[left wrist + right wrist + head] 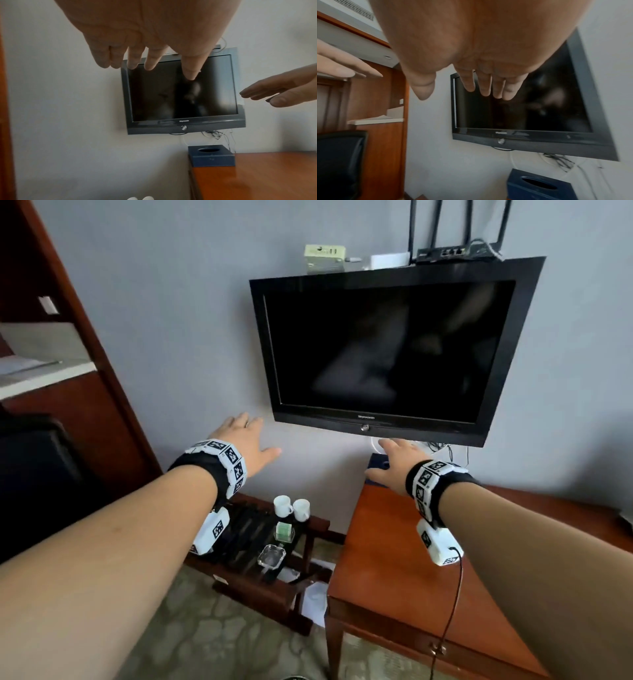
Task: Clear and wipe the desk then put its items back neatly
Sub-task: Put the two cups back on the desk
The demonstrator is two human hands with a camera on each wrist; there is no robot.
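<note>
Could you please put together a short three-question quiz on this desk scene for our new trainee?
1. True or false: the left hand is gripping a cloth.
2. Which item sits on the wooden desk at its far left corner? A) glass ashtray B) dark blue tissue box C) white cup
3. Fill in: the two white cups stand on the low slatted ____ left of the desk.

Key:
1. False; its fingers are spread and hold nothing.
2. B, the dark blue tissue box, below the right hand.
3. Rack.
</note>
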